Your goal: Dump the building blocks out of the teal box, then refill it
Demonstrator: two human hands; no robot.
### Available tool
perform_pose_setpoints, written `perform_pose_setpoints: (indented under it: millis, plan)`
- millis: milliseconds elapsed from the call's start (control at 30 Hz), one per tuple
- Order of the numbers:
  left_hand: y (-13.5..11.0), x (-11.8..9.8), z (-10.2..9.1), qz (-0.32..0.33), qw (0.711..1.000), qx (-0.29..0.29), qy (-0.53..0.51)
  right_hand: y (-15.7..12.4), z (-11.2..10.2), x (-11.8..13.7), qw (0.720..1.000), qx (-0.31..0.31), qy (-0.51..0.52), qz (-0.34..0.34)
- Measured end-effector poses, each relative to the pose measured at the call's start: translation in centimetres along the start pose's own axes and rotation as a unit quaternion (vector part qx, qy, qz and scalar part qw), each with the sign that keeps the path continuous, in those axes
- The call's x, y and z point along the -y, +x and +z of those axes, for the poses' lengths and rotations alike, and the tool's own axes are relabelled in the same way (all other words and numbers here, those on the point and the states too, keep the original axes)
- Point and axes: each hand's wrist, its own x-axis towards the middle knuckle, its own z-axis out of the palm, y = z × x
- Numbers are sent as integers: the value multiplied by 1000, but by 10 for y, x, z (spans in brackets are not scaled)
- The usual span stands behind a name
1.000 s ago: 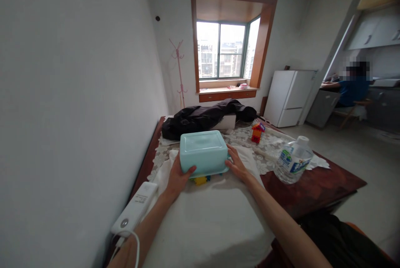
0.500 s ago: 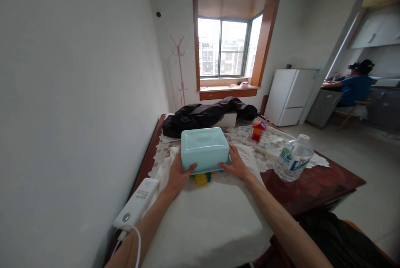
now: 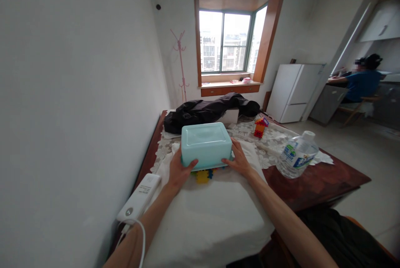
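A light blue plastic box (image 3: 205, 144) sits upside down on the white cloth (image 3: 206, 214) of the table, raised a little at its near edge. My left hand (image 3: 178, 171) grips its left side, thumb on the front wall. My right hand (image 3: 238, 160) holds its right side. Colourful toy blocks (image 3: 203, 174), yellow and blue, show under the box's near rim.
A white power strip (image 3: 139, 197) lies at the table's left edge by the wall. A large water bottle (image 3: 297, 154) stands at the right. A small block toy (image 3: 260, 127) and a black jacket (image 3: 206, 110) lie further back. A person sits at the far right.
The box has risen slightly at its near edge, so more of the blocks beneath it show. Both hands keep their grip on its sides.
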Motion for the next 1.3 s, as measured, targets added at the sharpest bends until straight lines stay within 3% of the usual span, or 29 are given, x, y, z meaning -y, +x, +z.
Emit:
perform_pose_setpoints:
  millis: [233,500,600,700,767,800,900,967,1000,1100,1300]
  plan:
    - [0,4,0,12,999,12,36,-1,-1,-4,999,-14,-12,-30]
    - [0,16,6,-17,1000,14,16,2,4,-3,999,29,-10,25]
    - [1,17,7,-26,1000,-10,-3,12,-9,14,998,-15,36,45]
    - [2,15,7,-51,998,-41,-21,16,-30,53,980,-87,159,80]
    - [3,11,6,-71,995,-57,-44,8,-39,90,940,-19,323,110]
    - [3,9,6,-79,993,-66,-62,0,-39,108,895,68,424,120]
    - [3,3,4,-97,983,-107,-111,-27,-25,155,680,375,608,166]
    - [3,2,4,-103,975,-138,-139,-40,-8,169,582,474,628,207]
    - [2,3,5,-106,971,-150,-154,-43,0,170,554,496,628,229]
    - [2,11,7,-102,959,-172,-199,-35,14,152,540,494,621,280]
    - [1,22,9,-92,956,-199,-197,11,5,105,576,502,573,296]
